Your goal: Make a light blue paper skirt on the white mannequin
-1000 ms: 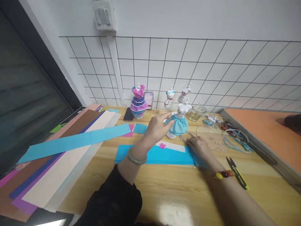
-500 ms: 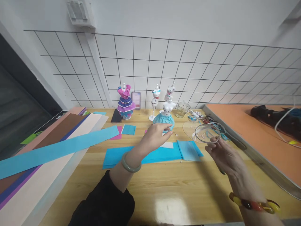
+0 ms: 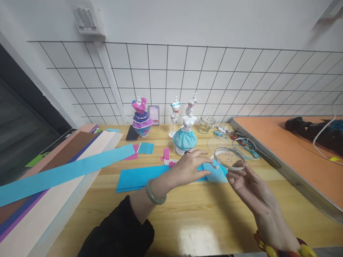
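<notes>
My right hand (image 3: 249, 185) is closed on the rim of a clear round shallow dish (image 3: 229, 158), lifted above the table and tilted. Small pale pink bits show in or through it; I cannot tell which. My left hand (image 3: 189, 165) reaches over the folded blue paper (image 3: 146, 177) with its fingers apart, holding nothing visible, and points toward the dish. Just beyond it stands a small white mannequin (image 3: 189, 121) in a gathered light blue skirt (image 3: 184, 139). Pink paper pieces (image 3: 166, 154) lie left of the fingers.
Behind stand two more white mannequins (image 3: 175, 113) and one in a purple ruffled dress (image 3: 141, 121). Phones (image 3: 132, 133), a glass jar (image 3: 207, 125) and tangled cords (image 3: 245, 144) lie around. Coloured paper sheets (image 3: 88, 185) cover the left; an orange-topped board (image 3: 270, 139) borders the right.
My left hand has moved right and a little down, away from the blue skirt, its fingers spreading. My right hand has brought the dish left and slightly nearer.
</notes>
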Available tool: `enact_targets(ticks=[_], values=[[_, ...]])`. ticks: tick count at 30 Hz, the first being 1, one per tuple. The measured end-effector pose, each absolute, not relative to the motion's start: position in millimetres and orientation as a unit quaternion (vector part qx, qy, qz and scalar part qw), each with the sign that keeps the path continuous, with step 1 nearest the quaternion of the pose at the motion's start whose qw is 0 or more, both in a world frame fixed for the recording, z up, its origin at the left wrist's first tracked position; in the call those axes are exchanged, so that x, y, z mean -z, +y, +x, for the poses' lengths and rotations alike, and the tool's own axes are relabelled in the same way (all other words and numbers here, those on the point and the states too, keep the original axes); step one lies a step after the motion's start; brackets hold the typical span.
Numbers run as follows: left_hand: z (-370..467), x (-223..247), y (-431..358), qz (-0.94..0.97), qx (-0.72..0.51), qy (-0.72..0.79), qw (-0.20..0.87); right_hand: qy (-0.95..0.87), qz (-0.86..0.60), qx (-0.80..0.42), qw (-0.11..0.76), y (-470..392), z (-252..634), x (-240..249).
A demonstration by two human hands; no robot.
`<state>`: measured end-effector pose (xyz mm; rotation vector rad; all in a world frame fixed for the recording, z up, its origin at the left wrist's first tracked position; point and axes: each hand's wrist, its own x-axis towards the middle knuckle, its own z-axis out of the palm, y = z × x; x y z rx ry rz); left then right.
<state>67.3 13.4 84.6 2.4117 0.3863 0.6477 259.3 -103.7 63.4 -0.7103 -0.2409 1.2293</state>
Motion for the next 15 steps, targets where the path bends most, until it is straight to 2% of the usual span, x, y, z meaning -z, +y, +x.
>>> enact_targets(ticks=[4,11,15], values=[[68.3,-83.3,14.1,0.917,-0.224,0.122,0.305,-0.119,-0.331,-0.550,0.757,-103.8,260.9,-61.6],[75.7,-81.0,8.7,0.886,-0.185,0.102,0.413,-0.134,-0.354,-0.545,0.748,-111.4,268.1,-53.9],[77.9,-80.7,-1.9,0.882,-0.158,0.111,0.429,-0.171,-0.408,-0.495,0.748,-112.7,270.8,-47.8]])
